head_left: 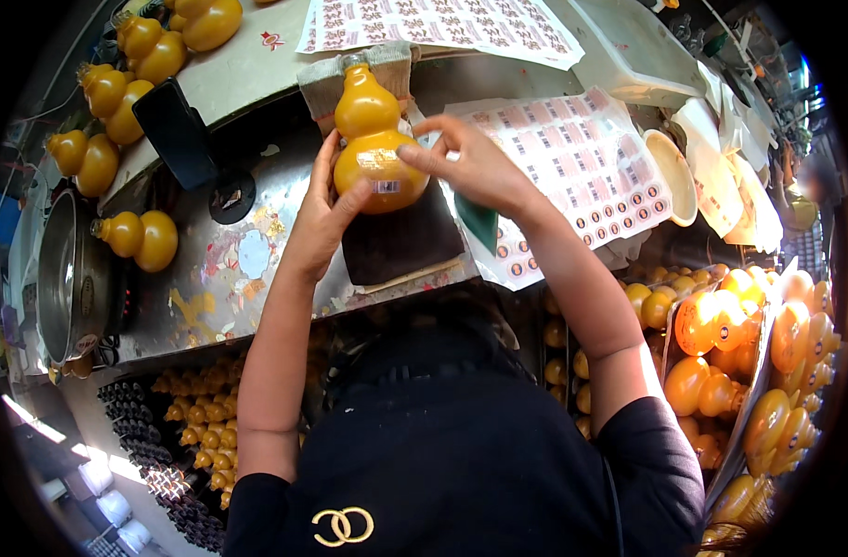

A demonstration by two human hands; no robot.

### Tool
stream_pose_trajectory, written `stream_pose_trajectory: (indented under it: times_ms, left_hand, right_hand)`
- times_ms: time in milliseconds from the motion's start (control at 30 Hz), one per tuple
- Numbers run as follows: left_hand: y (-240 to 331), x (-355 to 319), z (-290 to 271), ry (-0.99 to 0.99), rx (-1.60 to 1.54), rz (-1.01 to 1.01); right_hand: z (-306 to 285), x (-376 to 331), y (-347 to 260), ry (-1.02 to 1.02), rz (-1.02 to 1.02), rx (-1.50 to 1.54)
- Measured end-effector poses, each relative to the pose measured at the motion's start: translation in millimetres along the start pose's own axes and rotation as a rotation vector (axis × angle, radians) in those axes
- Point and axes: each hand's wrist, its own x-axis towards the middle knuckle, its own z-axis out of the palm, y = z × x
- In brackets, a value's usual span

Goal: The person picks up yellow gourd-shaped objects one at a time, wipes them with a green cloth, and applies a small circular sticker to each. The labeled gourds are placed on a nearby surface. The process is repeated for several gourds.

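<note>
A glossy yellow gourd-shaped bottle [368, 115] stands tilted away from me, with a small barcode label low on its wide bulb. My left hand [326, 212] is closed around the left side of that bulb, its thumb lying across the front. On the other side my right hand [472, 165] presses its thumb against the bulb, with the index finger bent beside the bottle's waist. Under the bottle lies a dark brown pad [401, 246], and a grey cloth [396, 63] is behind its neck.
Sticker sheets [572, 158] lie to the right, with a cream bowl [671, 176] beyond. A phone [175, 133], a black disc [232, 196], a metal basin [66, 278] and several yellow gourd bottles [143, 239] are at left. Crates of orange gourds [712, 371] stand at lower right.
</note>
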Motion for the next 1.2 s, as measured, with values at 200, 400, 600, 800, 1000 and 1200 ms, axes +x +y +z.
stream_pose_trajectory:
  times_ms: [200, 400, 600, 800, 1000, 1200]
  left_hand:
    - [-1.7, -1.8, 4.2, 0.057, 0.042, 0.007]
    - [-1.7, -1.5, 3.2, 0.059, 0.077, 0.016]
    - [-2.8, -1.4, 3.0, 0.057, 0.140, 0.014]
    - [0.0, -1.7, 1.5, 0.029, 0.145, 0.032]
    - [-0.4, -2.4, -1.3, -0.018, 0.164, 0.049]
    - [4.1, -2.1, 1.3, 0.011, 0.201, 0.045]
  right_hand:
    - [12.6, -5.6, 7.0, 0.003, 0.136, 0.050]
    - [19.6, -6.6, 16.5, -0.005, 0.122, 0.161]
    - [22.6, -10.7, 16.2, -0.019, 0.108, 0.153]
    - [22.0, -18.4, 13.4, -0.033, 0.058, 0.114]
    - [24.5, -19.8, 17.7, -0.003, 0.003, 0.098]
    - [27.0, -23.7, 16.0, 0.028, 0.023, 0.093]
